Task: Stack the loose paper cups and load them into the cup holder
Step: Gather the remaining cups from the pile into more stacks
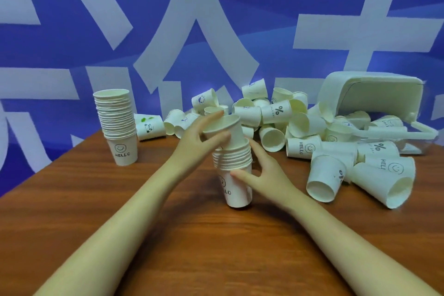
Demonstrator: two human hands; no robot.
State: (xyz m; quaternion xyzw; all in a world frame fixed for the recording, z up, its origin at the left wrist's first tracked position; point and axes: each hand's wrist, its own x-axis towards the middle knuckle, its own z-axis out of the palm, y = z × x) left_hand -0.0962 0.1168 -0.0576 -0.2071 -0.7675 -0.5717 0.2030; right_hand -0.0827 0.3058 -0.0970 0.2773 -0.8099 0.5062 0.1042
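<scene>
A stack of white paper cups (236, 185) stands upright on the wooden table (197, 243) in the middle. My left hand (204, 137) grips the top cup (228, 128), which sits tilted in the stack's mouth. My right hand (262, 174) wraps around the stack's lower part from the right, thumb on the front. A taller finished stack (117, 125) stands at the left, apart from both hands. Several loose cups (283, 122) lie in a heap behind and to the right.
A white bin (374, 94) lies tipped on its side at the back right, its handle (396, 131) resting among spilled cups. Two large cups (355, 180) lie on their sides at the right. A blue wall with white characters rises behind the table.
</scene>
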